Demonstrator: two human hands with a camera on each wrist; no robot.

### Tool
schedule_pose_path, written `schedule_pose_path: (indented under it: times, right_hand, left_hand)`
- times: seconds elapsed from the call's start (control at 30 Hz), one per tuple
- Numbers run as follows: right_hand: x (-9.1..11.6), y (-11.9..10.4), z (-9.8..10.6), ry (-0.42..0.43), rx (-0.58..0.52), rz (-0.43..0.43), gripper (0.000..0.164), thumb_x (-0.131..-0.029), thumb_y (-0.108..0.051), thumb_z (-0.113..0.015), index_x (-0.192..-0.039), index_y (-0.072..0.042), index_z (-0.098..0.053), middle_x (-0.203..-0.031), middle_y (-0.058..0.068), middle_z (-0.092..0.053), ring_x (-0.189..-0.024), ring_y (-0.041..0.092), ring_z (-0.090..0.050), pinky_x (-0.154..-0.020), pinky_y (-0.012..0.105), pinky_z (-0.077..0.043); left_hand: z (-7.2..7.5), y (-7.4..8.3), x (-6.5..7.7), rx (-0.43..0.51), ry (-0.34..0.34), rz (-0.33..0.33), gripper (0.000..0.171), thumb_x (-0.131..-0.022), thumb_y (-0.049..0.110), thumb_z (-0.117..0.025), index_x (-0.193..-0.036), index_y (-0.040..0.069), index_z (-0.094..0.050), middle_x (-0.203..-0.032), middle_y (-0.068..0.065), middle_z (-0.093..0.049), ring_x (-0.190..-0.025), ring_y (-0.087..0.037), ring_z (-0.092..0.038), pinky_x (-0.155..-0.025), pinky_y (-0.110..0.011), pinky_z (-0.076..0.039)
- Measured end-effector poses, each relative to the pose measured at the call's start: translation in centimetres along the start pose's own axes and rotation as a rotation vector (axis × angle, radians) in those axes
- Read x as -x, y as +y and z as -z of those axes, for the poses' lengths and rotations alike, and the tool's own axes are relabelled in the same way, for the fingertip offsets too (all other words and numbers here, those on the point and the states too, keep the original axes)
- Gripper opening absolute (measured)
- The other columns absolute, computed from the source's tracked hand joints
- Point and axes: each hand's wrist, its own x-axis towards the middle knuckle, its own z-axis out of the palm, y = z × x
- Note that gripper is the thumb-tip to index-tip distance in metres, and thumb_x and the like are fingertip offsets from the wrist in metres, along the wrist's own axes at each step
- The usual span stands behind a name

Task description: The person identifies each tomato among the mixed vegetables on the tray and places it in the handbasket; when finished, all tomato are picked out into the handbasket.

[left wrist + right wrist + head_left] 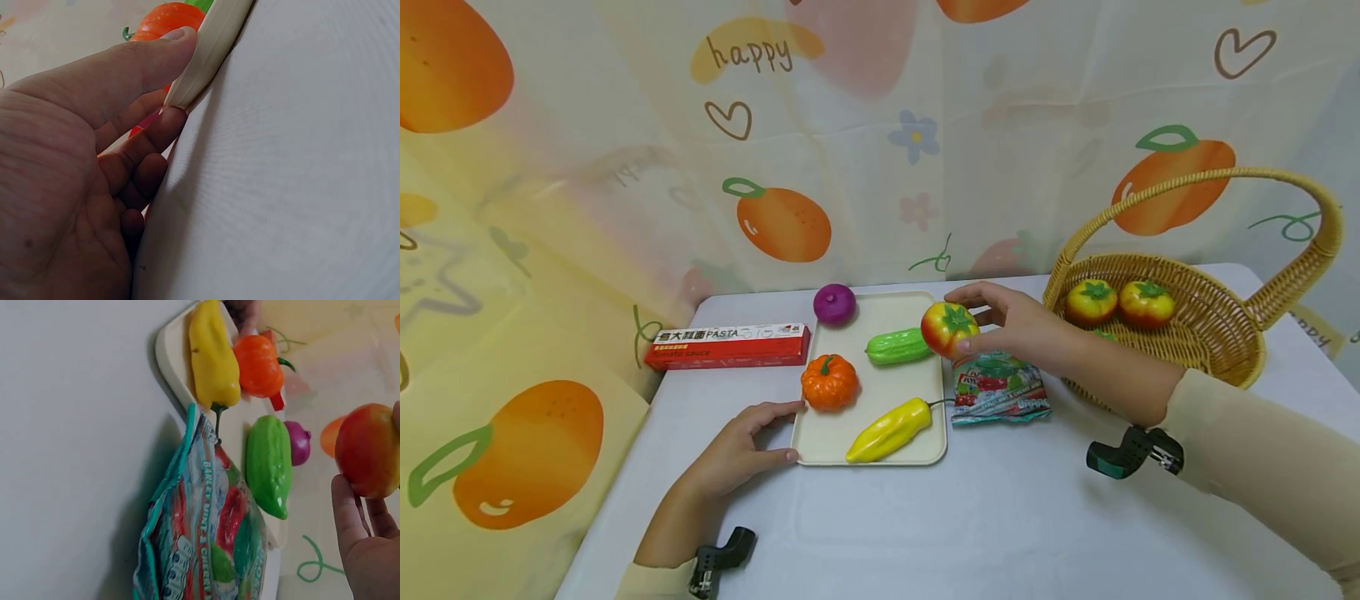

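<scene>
In the head view my right hand (1026, 329) holds a red-and-yellow toy tomato (949, 331) with a green leafy top, thumb on the near side, fingers behind. The tomato is above the right edge of a cream tray (880, 396). My left hand (733, 450) grips that tray at its front left corner; the left wrist view shows the thumb (178, 47) on the rim and curled fingers beside it. On the tray lie an orange pumpkin (830, 383), a green cucumber-like vegetable (897, 347), a yellow pepper (891, 432) and a purple onion (834, 305).
A wicker basket (1217, 333) with a tall handle stands at the right, holding more tomatoes (1147, 304). Between it and the tray lies a teal candy bag (1000, 392), partly under my right hand. A red pasta box (727, 347) lies left of the tray. A printed curtain hangs behind.
</scene>
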Motion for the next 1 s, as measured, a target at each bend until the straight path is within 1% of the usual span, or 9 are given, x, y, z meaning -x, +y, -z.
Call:
schedule_pose_path:
  times: [0.13,0.3,0.5,0.7,0.77,0.93,0.97,1.0]
  right_hand:
    - [0.8,0.0,0.4,-0.004,0.026,-0.031,0.065,-0.092,-0.024,-0.087,-0.149,-0.018,-0.056,-0.148,0.005,-0.059,-0.131,0.032,-0.057,-0.100,0.042,-0.058]
    - [1.8,0.0,1.0,-0.015,0.077,-0.072,0.068,-0.090,-0.031,-0.089,-0.148,-0.021,-0.055,-0.149,0.003,-0.058,-0.135,0.031,-0.055,-0.107,0.049,-0.054]
    - [3.0,0.0,1.7,-0.055,0.093,-0.078,0.069,-0.090,-0.031,-0.089,-0.149,-0.018,-0.055,-0.151,0.006,-0.056,-0.137,0.033,-0.054,-0.111,0.053,-0.051]
    - [4.4,0.0,2.7,-0.101,0.101,-0.063,0.067,-0.092,-0.027,-0.086,-0.150,-0.018,-0.054,-0.154,0.008,-0.052,-0.142,0.037,-0.049,-0.117,0.061,-0.042]
    - [4.8,0.2,3.1,-0.117,0.119,-0.060,0.067,-0.093,-0.028,-0.085,-0.152,-0.022,-0.054,-0.154,0.006,-0.052,-0.142,0.036,-0.049,-0.117,0.059,-0.043]
    - [5.7,0.5,4.2,-0.163,0.177,-0.056,0.066,-0.094,-0.033,-0.084,-0.154,-0.032,-0.055,-0.154,0.000,-0.053,-0.138,0.031,-0.049,-0.107,0.045,-0.051]
    - [5.9,0.6,4.5,-0.170,0.185,-0.056,0.066,-0.095,-0.033,-0.084,-0.154,-0.033,-0.055,-0.154,0.000,-0.053,-0.138,0.031,-0.049,-0.106,0.043,-0.051]
    - [6.1,0.6,4.7,-0.175,0.187,-0.059,0.065,-0.095,-0.033,-0.083,-0.154,-0.033,-0.055,-0.155,-0.001,-0.053,-0.139,0.031,-0.048,-0.106,0.043,-0.051]
  left_hand:
    - [0.0,0.0,0.0,0.009,0.001,-0.005,0.071,-0.085,0.018,-0.092,-0.150,0.020,-0.063,-0.150,-0.006,-0.060,-0.144,-0.037,-0.049,-0.120,-0.065,-0.036]
    - [0.0,0.0,-0.1,0.016,0.005,-0.015,0.070,-0.085,0.018,-0.092,-0.149,0.021,-0.063,-0.150,-0.004,-0.061,-0.143,-0.035,-0.049,-0.120,-0.065,-0.035]
    - [-0.1,0.1,-0.1,0.023,0.002,-0.017,0.070,-0.086,0.018,-0.091,-0.149,0.020,-0.063,-0.150,-0.003,-0.060,-0.144,-0.035,-0.049,-0.121,-0.065,-0.036]
    - [-0.2,0.2,-0.1,0.017,0.000,0.005,0.070,-0.085,0.018,-0.092,-0.149,0.021,-0.064,-0.151,-0.004,-0.060,-0.143,-0.035,-0.049,-0.121,-0.064,-0.036]
    - [-0.2,0.2,-0.1,0.014,0.003,0.006,0.070,-0.085,0.018,-0.092,-0.149,0.020,-0.064,-0.151,-0.005,-0.060,-0.143,-0.035,-0.049,-0.120,-0.064,-0.036]
    - [-0.1,0.2,0.0,-0.001,0.006,0.009,0.070,-0.085,0.020,-0.092,-0.149,0.021,-0.064,-0.151,-0.004,-0.060,-0.143,-0.035,-0.050,-0.120,-0.064,-0.037]
    - [0.0,0.2,0.0,-0.003,0.006,0.011,0.070,-0.085,0.021,-0.092,-0.149,0.022,-0.064,-0.151,-0.003,-0.060,-0.143,-0.035,-0.050,-0.120,-0.064,-0.038]
    - [0.0,0.2,0.0,-0.004,0.005,0.012,0.070,-0.085,0.021,-0.092,-0.149,0.022,-0.064,-0.151,-0.003,-0.060,-0.143,-0.034,-0.050,-0.120,-0.064,-0.038]
